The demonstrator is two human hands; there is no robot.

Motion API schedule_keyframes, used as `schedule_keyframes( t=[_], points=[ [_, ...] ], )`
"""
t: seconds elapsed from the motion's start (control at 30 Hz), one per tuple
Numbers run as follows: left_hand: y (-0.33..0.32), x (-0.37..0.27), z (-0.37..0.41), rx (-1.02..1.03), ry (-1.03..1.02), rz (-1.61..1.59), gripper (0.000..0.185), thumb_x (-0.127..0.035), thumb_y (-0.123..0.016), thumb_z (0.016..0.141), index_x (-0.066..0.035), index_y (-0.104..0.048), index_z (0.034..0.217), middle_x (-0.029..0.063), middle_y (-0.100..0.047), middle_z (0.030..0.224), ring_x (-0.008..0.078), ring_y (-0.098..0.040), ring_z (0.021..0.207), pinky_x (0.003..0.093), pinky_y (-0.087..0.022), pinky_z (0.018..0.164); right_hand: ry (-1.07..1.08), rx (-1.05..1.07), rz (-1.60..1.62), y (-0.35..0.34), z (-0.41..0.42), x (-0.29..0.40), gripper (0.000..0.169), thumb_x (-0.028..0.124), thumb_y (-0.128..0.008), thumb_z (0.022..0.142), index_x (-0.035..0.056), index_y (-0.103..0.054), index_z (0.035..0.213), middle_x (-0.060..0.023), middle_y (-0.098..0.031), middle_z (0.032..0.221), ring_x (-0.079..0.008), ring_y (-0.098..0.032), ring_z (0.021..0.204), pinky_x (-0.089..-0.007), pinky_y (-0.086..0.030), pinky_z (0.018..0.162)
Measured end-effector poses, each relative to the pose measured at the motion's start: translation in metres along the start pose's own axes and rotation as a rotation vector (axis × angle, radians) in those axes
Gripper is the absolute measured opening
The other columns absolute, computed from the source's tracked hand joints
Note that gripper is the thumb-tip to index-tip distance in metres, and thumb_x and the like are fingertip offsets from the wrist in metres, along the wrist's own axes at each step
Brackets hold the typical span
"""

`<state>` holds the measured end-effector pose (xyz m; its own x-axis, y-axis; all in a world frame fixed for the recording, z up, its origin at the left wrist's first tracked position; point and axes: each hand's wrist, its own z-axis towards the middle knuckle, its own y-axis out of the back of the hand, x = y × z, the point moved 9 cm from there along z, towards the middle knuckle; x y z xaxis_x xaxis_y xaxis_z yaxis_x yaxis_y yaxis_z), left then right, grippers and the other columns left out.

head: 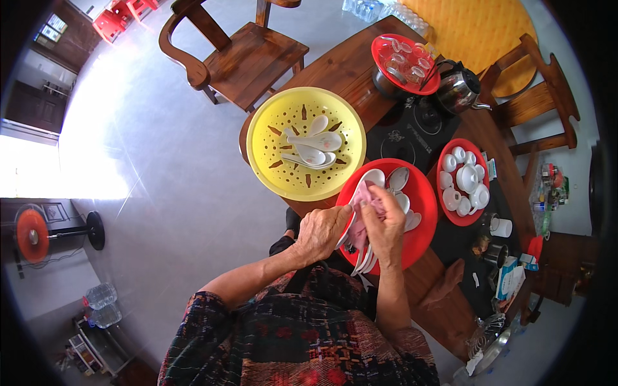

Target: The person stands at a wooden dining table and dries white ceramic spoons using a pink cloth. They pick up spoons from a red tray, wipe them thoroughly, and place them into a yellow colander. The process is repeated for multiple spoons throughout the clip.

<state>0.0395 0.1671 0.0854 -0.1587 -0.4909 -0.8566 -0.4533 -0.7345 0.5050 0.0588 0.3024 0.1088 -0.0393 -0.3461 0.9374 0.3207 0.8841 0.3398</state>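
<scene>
My left hand (322, 230) grips the handle of a white soup spoon (374, 176) over a red plastic basin (426, 236). In my right hand (387, 224) is a crumpled pink cloth (358, 235), pressed against that spoon. Inside the basin lie a metal spoon (399, 179) and several white spoons (413, 220), some with their handles hanging over the near rim. Left of it, a yellow plastic colander basin (262, 169) holds several white ceramic spoons (318, 141) with a floral print. My fingers partly cover the cloth and the spoon.
Around the wooden table (333, 79) stand a red tray of white teaware (466, 219), a red dish of glass cups (405, 89), an electric kettle (456, 89) and a black cooktop (413, 130). A brown cloth (444, 284) lies right. A wooden armchair (246, 58) stands beyond.
</scene>
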Motion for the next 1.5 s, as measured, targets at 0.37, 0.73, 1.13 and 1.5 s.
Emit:
schedule_keyframes(
  t=[0.37,0.73,1.13,1.5],
  points=[
    [0.031,0.039,0.043,-0.089,0.124,0.234,0.041,-0.036,-0.042,0.094,-0.001,-0.059,0.079,0.0217,-0.057,0.065,0.0422,-0.057,0.067,0.0481,-0.044,0.059,-0.21,0.202,0.209,-0.017,-0.007,-0.014,0.026,0.004,-0.061,0.08,-0.0042,-0.059,0.105,-0.0109,-0.063,0.091,-0.0157,-0.06,0.083,-0.0274,-0.048,0.075],
    [0.033,0.079,0.071,-0.029,0.139,0.497,0.051,-0.045,-0.051,0.089,0.001,-0.061,0.066,0.0192,-0.056,0.054,0.0375,-0.058,0.054,0.0461,-0.045,0.05,-0.292,0.174,0.276,-0.011,-0.005,-0.031,0.029,0.001,-0.06,0.083,-0.0054,-0.057,0.111,-0.0071,-0.063,0.093,-0.0089,-0.059,0.078,-0.0216,-0.049,0.068],
    [0.068,0.048,0.09,-0.155,-0.053,0.689,0.065,-0.04,-0.076,0.061,-0.001,-0.052,0.107,0.0187,-0.053,0.113,0.0319,-0.047,0.109,0.0415,-0.039,0.083,-0.312,0.182,0.269,-0.011,-0.003,-0.047,0.028,0.001,-0.061,0.083,-0.0041,-0.058,0.11,-0.0077,-0.063,0.093,-0.0103,-0.061,0.081,-0.0226,-0.049,0.071],
    [0.06,0.089,0.109,0.145,0.127,0.741,0.082,-0.057,-0.071,0.058,0.001,-0.053,0.112,0.0194,-0.062,0.096,0.0349,-0.058,0.095,0.0482,-0.044,0.081,-0.313,0.188,0.298,-0.006,0.002,-0.044,0.03,0.0,-0.06,0.084,-0.0043,-0.057,0.113,-0.0072,-0.062,0.099,-0.0109,-0.06,0.09,-0.023,-0.048,0.078]
  ],
)
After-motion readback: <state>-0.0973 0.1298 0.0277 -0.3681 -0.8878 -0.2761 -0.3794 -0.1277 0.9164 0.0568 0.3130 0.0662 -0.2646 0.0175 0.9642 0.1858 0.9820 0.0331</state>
